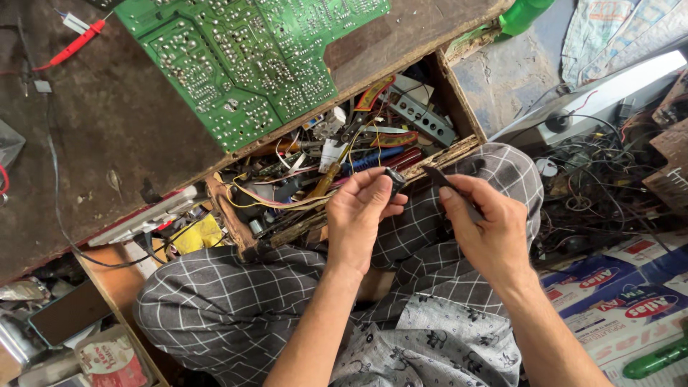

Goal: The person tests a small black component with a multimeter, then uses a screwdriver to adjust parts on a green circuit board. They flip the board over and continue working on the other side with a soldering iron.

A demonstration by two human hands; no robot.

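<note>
Small and dark, the part sits pinched at the fingertips of the left hand, held above the lap and just in front of the open wooden drawer full of wires, screwdrivers and scrap parts. It looks like a stubby black electronic piece, though its exact kind is too small to tell. The left fingers are curled closed around it, thumb underneath and forefinger on top. The right hand is closed on a thin dark tool, gripped like a pen, its tip pointing toward the part but not clearly touching it. Judging by its size, the part should be very light and rigid, with hard smooth sides that could slip or flick out of a loose pinch, especially if the tool pries against it. Any thin legs or terminals on it would probably bend easily, so the safest hold seems to be across the solid body, between thumb and forefinger, leaving the end toward the tool free. If dropped, it would likely vanish into the drawer clutter or the folds of the checked trousers below. A green circuit board lies on the worn bench behind, well apart from both hands.
</note>
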